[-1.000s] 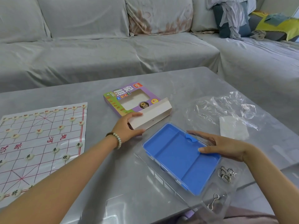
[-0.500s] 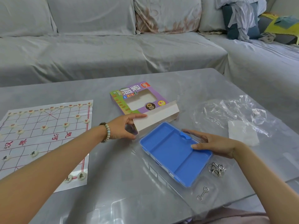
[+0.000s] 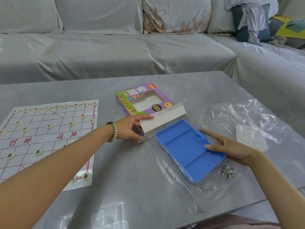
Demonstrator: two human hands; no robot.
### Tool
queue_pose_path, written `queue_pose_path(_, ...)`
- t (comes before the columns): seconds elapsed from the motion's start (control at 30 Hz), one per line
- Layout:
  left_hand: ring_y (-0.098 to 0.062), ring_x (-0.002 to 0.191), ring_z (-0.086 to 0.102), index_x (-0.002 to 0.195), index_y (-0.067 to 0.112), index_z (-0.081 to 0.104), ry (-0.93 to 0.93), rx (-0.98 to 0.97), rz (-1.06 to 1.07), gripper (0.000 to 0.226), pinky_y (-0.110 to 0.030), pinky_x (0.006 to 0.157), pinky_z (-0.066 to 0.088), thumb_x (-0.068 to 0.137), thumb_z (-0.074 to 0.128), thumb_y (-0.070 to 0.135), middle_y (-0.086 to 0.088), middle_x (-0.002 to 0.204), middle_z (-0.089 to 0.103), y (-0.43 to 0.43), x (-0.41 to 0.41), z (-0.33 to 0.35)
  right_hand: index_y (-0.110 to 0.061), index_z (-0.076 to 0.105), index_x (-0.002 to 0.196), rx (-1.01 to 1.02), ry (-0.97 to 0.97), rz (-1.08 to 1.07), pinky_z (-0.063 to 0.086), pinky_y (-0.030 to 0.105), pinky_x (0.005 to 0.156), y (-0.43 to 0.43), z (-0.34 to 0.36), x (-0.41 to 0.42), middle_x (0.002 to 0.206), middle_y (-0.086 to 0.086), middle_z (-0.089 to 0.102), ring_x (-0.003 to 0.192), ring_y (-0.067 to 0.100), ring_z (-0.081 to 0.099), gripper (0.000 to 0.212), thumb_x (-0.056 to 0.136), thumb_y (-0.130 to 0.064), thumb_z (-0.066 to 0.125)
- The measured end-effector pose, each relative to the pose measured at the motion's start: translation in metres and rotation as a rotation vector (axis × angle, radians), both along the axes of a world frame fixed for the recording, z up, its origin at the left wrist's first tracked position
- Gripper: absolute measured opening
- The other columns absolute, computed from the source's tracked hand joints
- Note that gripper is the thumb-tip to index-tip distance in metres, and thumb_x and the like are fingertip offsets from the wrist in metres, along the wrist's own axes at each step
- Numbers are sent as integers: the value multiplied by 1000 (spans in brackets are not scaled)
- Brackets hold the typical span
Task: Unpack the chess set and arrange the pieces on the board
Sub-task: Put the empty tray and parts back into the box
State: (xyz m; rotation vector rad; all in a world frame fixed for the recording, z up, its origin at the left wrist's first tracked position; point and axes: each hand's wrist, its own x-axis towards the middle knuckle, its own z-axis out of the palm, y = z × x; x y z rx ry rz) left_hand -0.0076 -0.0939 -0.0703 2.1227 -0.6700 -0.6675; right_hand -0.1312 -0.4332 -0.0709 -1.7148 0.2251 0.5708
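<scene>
The xiangqi box (image 3: 145, 100), purple and green with a cut-out window, lies flat near the middle of the table (image 3: 132, 187) with its white end flap open toward the person. The left hand (image 3: 130, 128) holds that open end, forefinger laid along the flap's edge and thumb at the lower corner; a beaded bracelet (image 3: 113, 132) circles the wrist. Just beside the flap sits a blue tray (image 3: 186, 149) with divided compartments, nothing in them. The right hand (image 3: 231, 149) rests on its right rim, released, with fingers straight and the thumb tip on the rim. The tray lies on a clear plastic shell that reaches toward the near table edge and carries metal ring puzzles (image 3: 227, 172) and a small wire hook (image 3: 208, 189). At the left, well apart from the box, a paper board (image 3: 49, 138) printed with red lines is spread flat, with round cream pieces (image 3: 49, 126) standing on its crossings. At the right lie a crumpled clear plastic bag (image 3: 244, 116) and a white folded sheet (image 3: 250, 139). The table is glossy grey with a marbled look. Behind it runs a corner sofa (image 3: 115, 52) under a pale grey cover, with a stained cushion (image 3: 176, 14), a heap of cloth (image 3: 252, 22) and a yellow cloth (image 3: 290, 25) at the far right.
</scene>
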Motion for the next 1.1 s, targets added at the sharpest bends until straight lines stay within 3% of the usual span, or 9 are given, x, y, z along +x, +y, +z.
queue_pose_path(0.17, -10, 101, 60, 131, 36, 44, -32, -152, 90, 68, -4, 77, 45, 76, 75, 11, 8, 118, 58, -4, -6, -2, -43, 42, 134, 45, -14, -49, 56, 27, 77, 7, -1, -2, 119, -21, 55, 103, 13, 66, 61, 84, -16, 65)
queue_pose_path(0.33, -11, 86, 58, 125, 36, 47, -303, -211, 339, 48, -15, 85, 44, 81, 68, 36, 3, 70, 57, -27, -12, -16, -39, 42, 136, 61, -38, -68, 56, 26, 79, 24, -1, 1, 118, -23, 55, 104, 12, 65, 63, 83, -14, 66)
queue_pose_path(0.4, -14, 67, 55, 87, 37, 64, -444, -100, 329, 22, -33, 74, 44, 85, 51, 54, 8, 61, 51, -33, -8, -20, -39, 42, 136, 64, -42, -79, 56, 27, 80, 26, 0, 2, 118, -21, 57, 103, 13, 65, 63, 83, -15, 66)
queue_pose_path(0.47, -12, 49, 31, 50, 28, 37, -496, -51, 314, 46, -30, 61, 29, 86, 38, 57, 6, 50, 31, -37, -5, -19, -41, 43, 134, 75, -44, -89, 56, 26, 78, 25, 2, 1, 116, -20, 58, 101, 13, 66, 63, 83, -15, 66)
queue_pose_path(0.57, -15, 54, 25, 57, 8, 32, -400, -209, 356, 63, -28, 55, 23, 87, 39, 63, -3, 57, 28, -41, -7, -7, -41, 44, 133, 106, -54, -71, 57, 29, 80, 24, 6, 2, 106, -21, 66, 102, 17, 66, 61, 84, -12, 65)
queue_pose_path(0.7, -13, 57, 30, 57, 5, 37, -260, -296, 397, 70, -26, 56, 26, 81, 42, 70, -3, 61, 34, -35, -4, -4, -42, 45, 131, 106, -76, -54, 56, 31, 82, 30, 13, 2, 111, -13, 68, 102, 19, 66, 61, 82, -14, 66)
queue_pose_path(0.77, -12, 68, 37, 67, 7, 50, -234, -286, 315, 74, -28, 65, 31, 74, 38, 80, -1, 74, 43, -36, -8, -3, -41, 48, 127, 117, -80, -94, 57, 27, 76, 33, 12, 2, 110, -11, 69, 99, 17, 68, 54, 83, -14, 65)
queue_pose_path(0.93, -14, 63, 29, 63, 5, 43, -252, -290, 199, 69, -29, 61, 25, 79, 39, 71, -2, 68, 34, -52, -23, -1, -16, 57, 103, 128, -71, -242, 53, 23, 57, 46, 12, 8, 89, 0, 71, 72, 11, 69, 26, 81, -20, 69)
queue_pose_path(1.1, -14, 76, 47, 85, 17, 54, -240, -324, 319, 64, -29, 74, 41, 74, 39, 78, -2, 86, 53, -48, -15, 3, -26, 37, 137, 386, -7, -191, 53, 37, 85, 22, 12, 6, 126, 4, 61, 106, 27, 63, 106, 47, -39, 91)
